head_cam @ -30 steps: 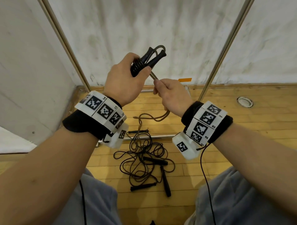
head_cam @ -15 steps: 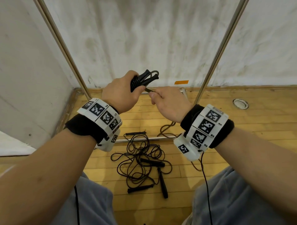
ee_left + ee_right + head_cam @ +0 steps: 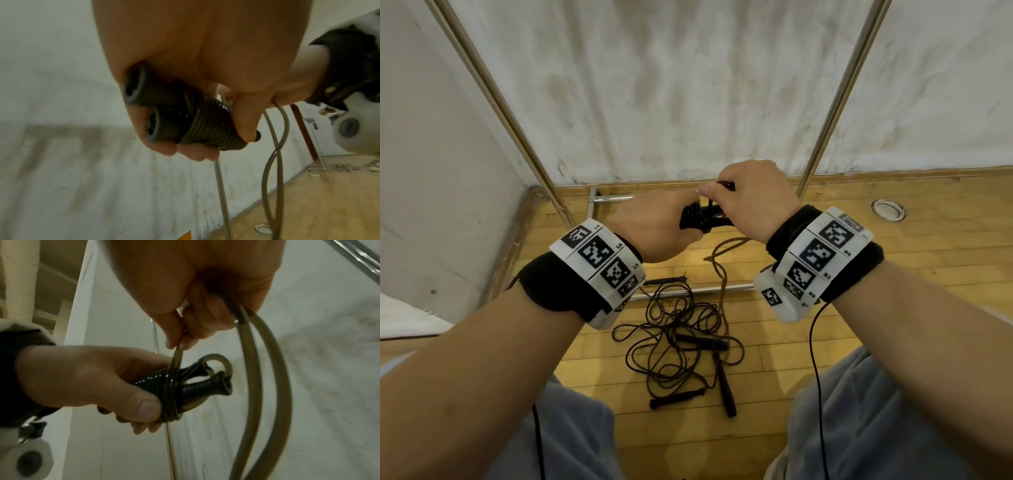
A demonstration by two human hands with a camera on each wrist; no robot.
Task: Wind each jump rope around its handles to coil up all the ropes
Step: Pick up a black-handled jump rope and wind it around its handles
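Lowered since a second ago: both hands and the bundle they share, from up against the wall to just above the floor line; the right hand has passed over the top of the bundle.

Item, left hand: fingers and thumb curled round the paired handles, many turns of rope already packed side by side on them.

Item, right hand: thumb and fingertips pinch the rope where it meets the coil; two slack strands hang from the same fist, apparently a doubled length, though blur makes this uncertain.

Step in hand: mid-wind on the first rope, free tail trailing down to the floor.

Next move calls for: carrying the pinched strand under the handles with steady tension, beside the last turn.

Item, loose ropes: tangled heap on the wooden floor between the knees, not yet coiled.
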